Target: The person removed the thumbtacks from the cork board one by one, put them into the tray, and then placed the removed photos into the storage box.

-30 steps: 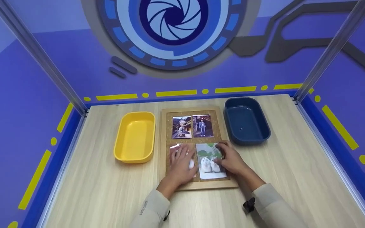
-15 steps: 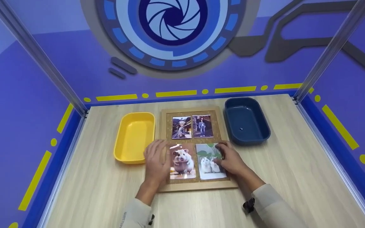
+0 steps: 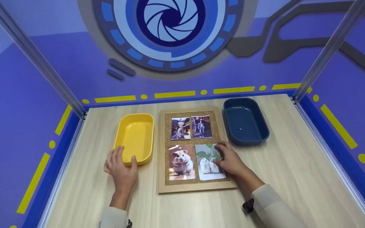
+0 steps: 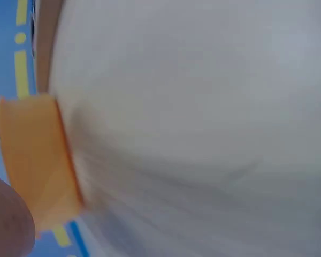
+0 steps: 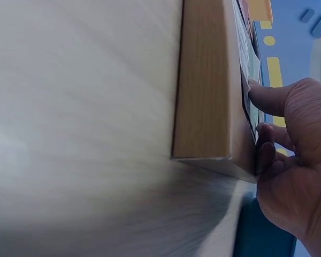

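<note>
In the head view, my left hand (image 3: 122, 171) is at the near end of the yellow tray (image 3: 134, 139), fingers spread and thumb apart. Its fingertips overlap the near left rim; contact is unclear. The tray also shows blurred in the left wrist view. My right hand (image 3: 231, 160) holds the right edge of a photo of two white hamsters (image 3: 209, 169) between thumb and curled fingers. That photo lies on a wood-framed cork board (image 3: 198, 191), beside a photo of one hamster (image 3: 181, 164). The right wrist view shows the thumb on the photo and fingers by the frame's side (image 5: 203, 91).
Two smaller photos, a figure in a pale hat (image 3: 180, 128) and a standing person (image 3: 201, 127), lie at the board's far end. A dark blue tray (image 3: 261, 136) stands right of the board. Purple walls enclose the wooden table (image 3: 198, 209) at the back and sides.
My left hand has lifted off the single-hamster photo and moved left, past the board's edge, to the yellow tray. The right hand has stayed on the two-hamster photo.
</note>
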Demonstrator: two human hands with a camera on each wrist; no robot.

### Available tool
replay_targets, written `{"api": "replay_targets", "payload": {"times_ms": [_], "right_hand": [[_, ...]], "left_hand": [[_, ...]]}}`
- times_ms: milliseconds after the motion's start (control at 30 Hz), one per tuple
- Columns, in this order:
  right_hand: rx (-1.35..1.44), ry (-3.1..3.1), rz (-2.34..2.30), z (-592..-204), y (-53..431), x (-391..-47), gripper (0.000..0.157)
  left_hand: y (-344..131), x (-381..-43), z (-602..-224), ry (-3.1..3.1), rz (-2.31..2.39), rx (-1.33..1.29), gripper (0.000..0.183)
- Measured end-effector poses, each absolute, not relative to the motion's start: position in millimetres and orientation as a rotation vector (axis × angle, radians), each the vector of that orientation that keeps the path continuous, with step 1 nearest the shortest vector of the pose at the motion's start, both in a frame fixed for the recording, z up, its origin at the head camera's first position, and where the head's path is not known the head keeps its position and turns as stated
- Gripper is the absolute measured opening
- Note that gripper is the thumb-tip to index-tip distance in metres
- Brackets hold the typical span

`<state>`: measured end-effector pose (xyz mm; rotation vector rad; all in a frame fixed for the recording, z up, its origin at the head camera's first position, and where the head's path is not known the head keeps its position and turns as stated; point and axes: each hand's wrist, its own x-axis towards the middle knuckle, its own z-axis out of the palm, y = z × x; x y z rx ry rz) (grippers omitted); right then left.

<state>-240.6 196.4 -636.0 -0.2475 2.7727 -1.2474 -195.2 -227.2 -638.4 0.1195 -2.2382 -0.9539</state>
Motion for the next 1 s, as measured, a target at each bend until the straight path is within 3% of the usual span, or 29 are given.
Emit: {"api": "replay_targets", "payload": {"times_ms": [267, 433, 733, 1000], "right_hand": [[-0.263, 2.764, -1.235, -635.8, 196.9, -240.5, 0.059], [-0.278, 2.768, -1.231, -634.6, 197.1, -240.5, 0.058], [-0.272, 2.746, -1.259, -632.9, 194.8, -239.3, 0.059], [-0.249, 2.743, -1.266, -631.7, 196.5, -239.9, 0.060]], "left_hand": [[-249.7, -191.0, -647.5, -2.419, -1.284, 0.522, 0.085], [-257.8, -191.5, -649.4, -2.423, -1.500, 0.597, 0.103], [-270.1, -192.4, -652.3, -2.413, -1.664, 0.526, 0.092], [-271.0, -196.1, -648.6, -2.522, -1.635, 0.569, 0.098]]}}
